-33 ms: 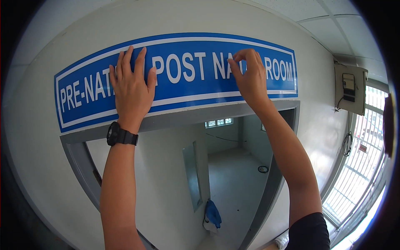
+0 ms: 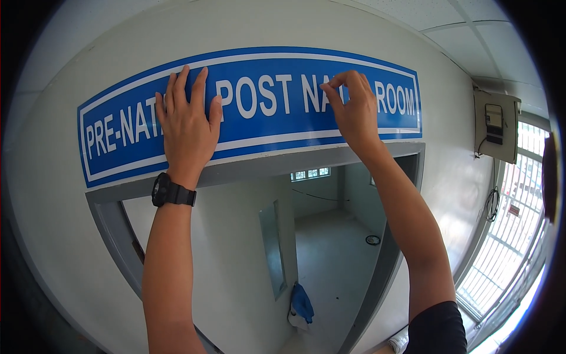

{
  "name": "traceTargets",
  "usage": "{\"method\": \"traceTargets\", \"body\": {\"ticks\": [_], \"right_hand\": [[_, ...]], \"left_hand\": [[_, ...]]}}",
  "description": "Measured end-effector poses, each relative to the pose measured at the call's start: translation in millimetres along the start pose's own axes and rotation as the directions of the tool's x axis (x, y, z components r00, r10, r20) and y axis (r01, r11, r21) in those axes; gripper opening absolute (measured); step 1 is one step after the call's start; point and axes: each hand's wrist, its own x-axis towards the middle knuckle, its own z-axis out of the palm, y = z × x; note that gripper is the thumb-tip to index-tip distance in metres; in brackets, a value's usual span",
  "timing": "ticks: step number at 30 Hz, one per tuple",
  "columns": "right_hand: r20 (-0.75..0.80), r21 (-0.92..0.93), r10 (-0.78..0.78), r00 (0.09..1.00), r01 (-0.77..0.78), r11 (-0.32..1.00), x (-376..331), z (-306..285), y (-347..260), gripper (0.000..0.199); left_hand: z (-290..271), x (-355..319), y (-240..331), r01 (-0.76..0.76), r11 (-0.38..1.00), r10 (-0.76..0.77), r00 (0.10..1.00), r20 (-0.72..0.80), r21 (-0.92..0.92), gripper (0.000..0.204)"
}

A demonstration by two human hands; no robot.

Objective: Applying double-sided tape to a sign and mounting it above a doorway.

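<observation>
A long blue sign (image 2: 265, 125) with white lettering and a white border line lies against the wall above a doorway. My left hand (image 2: 190, 127) rests on its left half, palm to the surface and fingers spread; a black watch (image 2: 171, 190) is on that wrist. Over the sign's right half, my right hand (image 2: 356, 109) has its thumb and forefinger pinched together. Whatever may be between those fingertips is too small to make out. Both hands cover some of the letters.
A grey door frame (image 2: 259, 167) runs just below the sign. Beyond it lie a blue cloth or bag (image 2: 302, 304) and a small black coil (image 2: 372, 240) on the floor. To the right hang a box with a meter (image 2: 496, 125) and a looped cable (image 2: 492, 205), beside a barred window (image 2: 508, 236).
</observation>
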Motion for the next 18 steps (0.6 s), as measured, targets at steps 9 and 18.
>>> {"method": "traceTargets", "body": {"ticks": [9, 18], "right_hand": [[-0.003, -0.208, -0.307, 0.952, 0.299, 0.931, -8.4, 20.1, -4.3, 0.012], [0.076, 0.026, -0.246, 0.966, 0.245, 0.969, -32.6, -0.3, -19.0, 0.036]], "left_hand": [[-0.8, 1.8, 2.9, 0.005, 1.0, -0.005, 1.0, 0.003, -0.025, 0.052], [-2.9, 1.9, 2.1, 0.018, 0.999, -0.018, 1.0, 0.01, -0.034, 0.052]]}}
